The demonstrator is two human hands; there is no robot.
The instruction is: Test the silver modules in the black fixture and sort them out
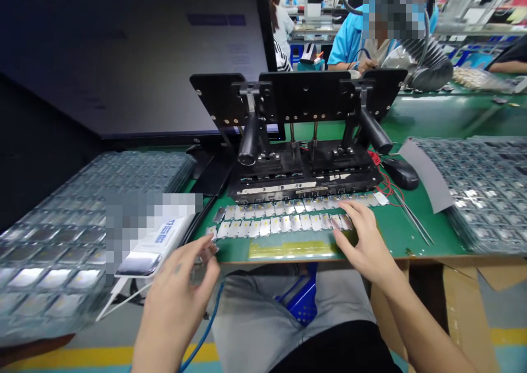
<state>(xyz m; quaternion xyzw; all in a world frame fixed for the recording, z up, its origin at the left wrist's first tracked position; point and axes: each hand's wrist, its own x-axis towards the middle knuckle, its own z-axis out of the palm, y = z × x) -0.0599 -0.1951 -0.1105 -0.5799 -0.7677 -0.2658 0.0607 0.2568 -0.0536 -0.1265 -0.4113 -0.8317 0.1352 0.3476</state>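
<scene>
At the near edge of the green counter point(405, 235), two rows of small white parts point(280, 222) lie below a black clamping jig point(304, 167). They look light and fragile, best lifted by their edges. The hands stand apart: the right hand point(364, 246) rests open on the rows; the left hand point(177, 301) is just off their left end, its hold unclear.

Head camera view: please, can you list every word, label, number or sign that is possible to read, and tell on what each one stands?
No text is sharp enough to quote.
White label strip on the black metal press fixture: too small to read.
Blue print on the white flat package: too blurred to read.
Grey lines on the large monitor screen: too blurred to read.
Small white rectangular parts: any marks are too small to read.
</scene>
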